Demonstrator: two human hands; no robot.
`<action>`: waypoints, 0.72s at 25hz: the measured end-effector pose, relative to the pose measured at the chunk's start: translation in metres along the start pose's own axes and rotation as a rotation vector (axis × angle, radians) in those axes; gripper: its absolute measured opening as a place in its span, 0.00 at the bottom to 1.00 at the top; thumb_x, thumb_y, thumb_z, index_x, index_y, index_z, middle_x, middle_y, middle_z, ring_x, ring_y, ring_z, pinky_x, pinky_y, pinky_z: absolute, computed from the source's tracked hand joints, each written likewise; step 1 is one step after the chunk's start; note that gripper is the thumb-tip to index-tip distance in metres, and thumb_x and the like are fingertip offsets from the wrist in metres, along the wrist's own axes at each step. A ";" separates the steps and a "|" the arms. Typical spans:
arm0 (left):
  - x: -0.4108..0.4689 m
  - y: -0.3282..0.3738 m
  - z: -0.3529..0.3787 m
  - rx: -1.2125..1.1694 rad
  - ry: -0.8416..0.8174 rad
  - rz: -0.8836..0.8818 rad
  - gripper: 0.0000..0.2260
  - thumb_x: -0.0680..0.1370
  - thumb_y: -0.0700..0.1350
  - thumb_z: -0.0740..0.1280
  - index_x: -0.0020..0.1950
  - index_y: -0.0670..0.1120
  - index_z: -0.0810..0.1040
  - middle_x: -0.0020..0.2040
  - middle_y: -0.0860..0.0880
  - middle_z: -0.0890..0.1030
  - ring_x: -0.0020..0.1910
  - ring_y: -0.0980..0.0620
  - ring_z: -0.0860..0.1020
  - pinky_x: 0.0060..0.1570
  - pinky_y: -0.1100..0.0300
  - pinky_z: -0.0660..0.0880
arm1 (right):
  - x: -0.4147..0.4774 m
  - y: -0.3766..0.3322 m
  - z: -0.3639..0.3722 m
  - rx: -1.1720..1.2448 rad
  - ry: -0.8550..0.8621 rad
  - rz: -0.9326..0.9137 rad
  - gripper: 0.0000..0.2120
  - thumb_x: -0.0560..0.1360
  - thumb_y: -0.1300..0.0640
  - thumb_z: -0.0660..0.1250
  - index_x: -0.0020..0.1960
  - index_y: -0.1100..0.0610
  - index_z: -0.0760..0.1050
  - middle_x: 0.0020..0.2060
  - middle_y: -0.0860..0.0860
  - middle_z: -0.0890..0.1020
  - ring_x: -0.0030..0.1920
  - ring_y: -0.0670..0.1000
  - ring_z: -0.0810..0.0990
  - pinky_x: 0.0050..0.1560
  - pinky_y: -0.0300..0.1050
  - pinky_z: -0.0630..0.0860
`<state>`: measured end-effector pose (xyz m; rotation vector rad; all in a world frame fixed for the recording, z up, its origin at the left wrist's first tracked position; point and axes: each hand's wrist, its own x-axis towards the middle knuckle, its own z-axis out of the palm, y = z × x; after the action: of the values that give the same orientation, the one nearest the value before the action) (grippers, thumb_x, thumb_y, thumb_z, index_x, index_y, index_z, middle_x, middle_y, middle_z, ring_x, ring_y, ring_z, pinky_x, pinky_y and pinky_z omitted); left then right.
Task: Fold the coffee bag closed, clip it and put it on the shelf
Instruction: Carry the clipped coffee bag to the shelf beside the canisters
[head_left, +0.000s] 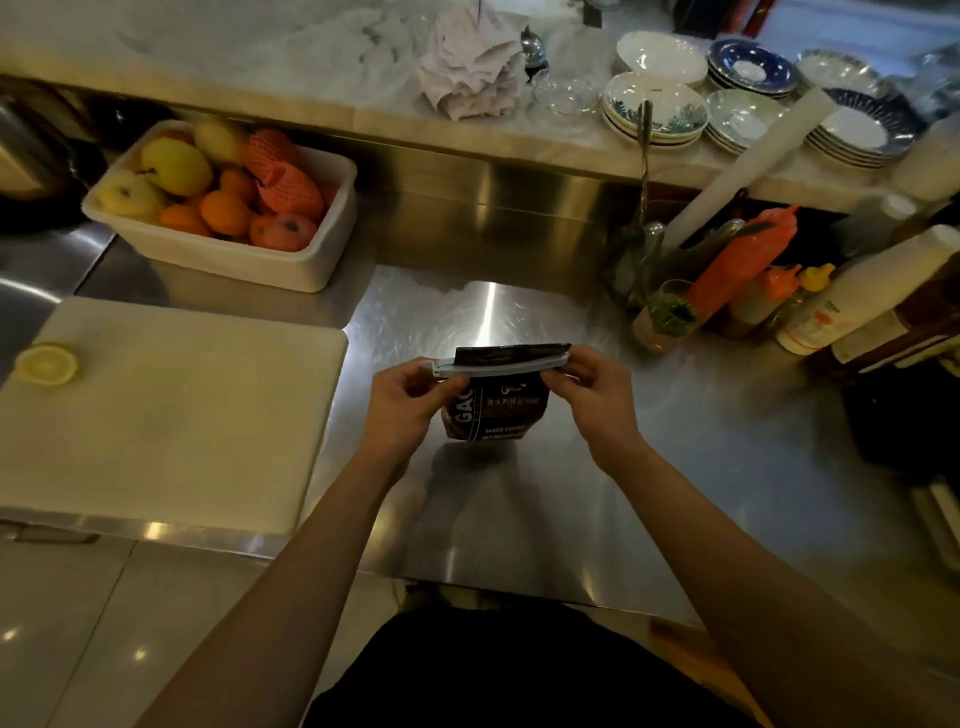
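A dark brown coffee bag (501, 415) with white lettering stands upright on the steel counter (571, 493). A long pale blue clip (498, 368) lies across the bag just below its folded top edge. My left hand (410, 400) pinches the clip's left end and the bag's left side. My right hand (587, 376) pinches the clip's right end. The raised marble shelf (311, 57) runs along the back, above the counter.
A white cutting board (171, 415) with a lemon half (47, 362) lies at the left. A white tub of fruit (228, 202) sits behind it. Sauce bottles (769, 291) crowd the right; stacked plates (660, 109) and crumpled paper (467, 67) fill the shelf's right part.
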<state>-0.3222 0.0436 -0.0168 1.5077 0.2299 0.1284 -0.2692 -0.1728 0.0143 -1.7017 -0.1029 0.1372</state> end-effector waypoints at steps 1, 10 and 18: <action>-0.002 0.002 0.003 -0.010 -0.003 -0.003 0.04 0.73 0.41 0.74 0.46 0.47 0.85 0.44 0.49 0.86 0.46 0.53 0.84 0.44 0.63 0.78 | -0.004 -0.001 -0.002 0.004 0.001 -0.008 0.15 0.74 0.67 0.68 0.51 0.47 0.82 0.45 0.42 0.86 0.50 0.43 0.84 0.46 0.33 0.78; -0.078 0.037 -0.008 -0.114 0.364 0.107 0.12 0.69 0.44 0.73 0.49 0.40 0.83 0.41 0.51 0.86 0.43 0.52 0.82 0.45 0.60 0.79 | -0.005 -0.022 0.027 0.069 -0.297 -0.118 0.12 0.74 0.65 0.70 0.55 0.53 0.80 0.45 0.39 0.85 0.50 0.42 0.83 0.46 0.31 0.77; -0.236 0.042 -0.057 -0.050 0.890 0.151 0.07 0.75 0.34 0.69 0.52 0.35 0.80 0.39 0.54 0.86 0.40 0.59 0.82 0.41 0.66 0.77 | -0.079 -0.045 0.134 0.143 -0.847 -0.159 0.13 0.73 0.67 0.70 0.55 0.55 0.80 0.47 0.46 0.85 0.49 0.45 0.84 0.47 0.36 0.78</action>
<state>-0.5625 0.0482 0.0392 1.3329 0.8121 0.9233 -0.3674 -0.0467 0.0438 -1.3876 -0.8317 0.7217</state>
